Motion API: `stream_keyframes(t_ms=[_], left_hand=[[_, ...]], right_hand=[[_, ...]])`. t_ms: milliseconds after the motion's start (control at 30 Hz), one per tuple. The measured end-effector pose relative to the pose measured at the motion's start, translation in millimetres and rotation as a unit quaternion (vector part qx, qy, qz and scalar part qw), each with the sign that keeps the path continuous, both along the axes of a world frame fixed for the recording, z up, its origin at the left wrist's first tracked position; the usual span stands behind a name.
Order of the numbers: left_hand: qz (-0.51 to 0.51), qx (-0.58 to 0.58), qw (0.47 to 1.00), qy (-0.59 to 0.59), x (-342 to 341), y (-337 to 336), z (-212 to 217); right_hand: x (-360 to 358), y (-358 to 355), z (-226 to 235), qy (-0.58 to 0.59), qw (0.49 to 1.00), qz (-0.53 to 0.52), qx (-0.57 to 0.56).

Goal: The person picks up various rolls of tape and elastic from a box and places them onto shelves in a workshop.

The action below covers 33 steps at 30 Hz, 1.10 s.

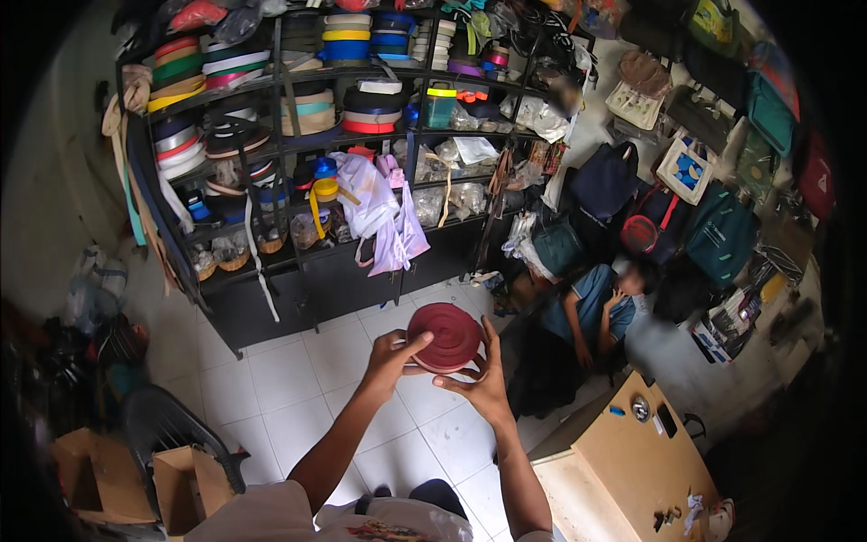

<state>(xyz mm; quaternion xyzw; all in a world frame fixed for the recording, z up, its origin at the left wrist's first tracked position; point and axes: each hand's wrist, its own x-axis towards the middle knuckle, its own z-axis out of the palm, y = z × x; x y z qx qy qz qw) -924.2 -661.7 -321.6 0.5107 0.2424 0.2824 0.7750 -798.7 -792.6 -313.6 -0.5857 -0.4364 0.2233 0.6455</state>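
A dark red roll of webbing point(444, 332), wound into a flat round coil, is held out in front of me over the tiled floor. My left hand point(392, 359) grips its left side, the thumb lying on the top face. Around the right side curve the fingers of my right hand point(483, 379), its thumb under the near edge. More of the coil, or another layer, shows below the top face. Beyond it stands a black shelf unit point(352, 285) stacked with webbing rolls in many colours point(370, 117).
A lilac cloth bag point(375, 212) hangs off the shelf. To the right, a person in a blue shirt point(591, 303) sits beside a wooden table point(623, 461). Bags point(601, 181) hang on the right wall. A black chair point(176, 415) and cardboard boxes point(104, 479) stand at lower left.
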Motion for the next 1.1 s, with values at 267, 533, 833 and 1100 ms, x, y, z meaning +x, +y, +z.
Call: stream_keyframes(t_ms=[267,533,833,1100], left_hand=[[-0.021,0.024,0.999,-0.01,237,78,14],[0.02,0.072,0.997,-0.025,403,205,64],[0.039,0.196,0.968,-0.15,552,379,132],[0.096,0.483,0.865,-0.1,707,543,219]], right_hand=[[214,97,-14,-0.054,0.982,-0.153,0.097],[385,236,30,-0.151,0.966,-0.193,0.085],[535,442,104,-0.138,0.946,-0.204,0.21],[678,608,201,-0.105,0.908,-0.252,0.318]])
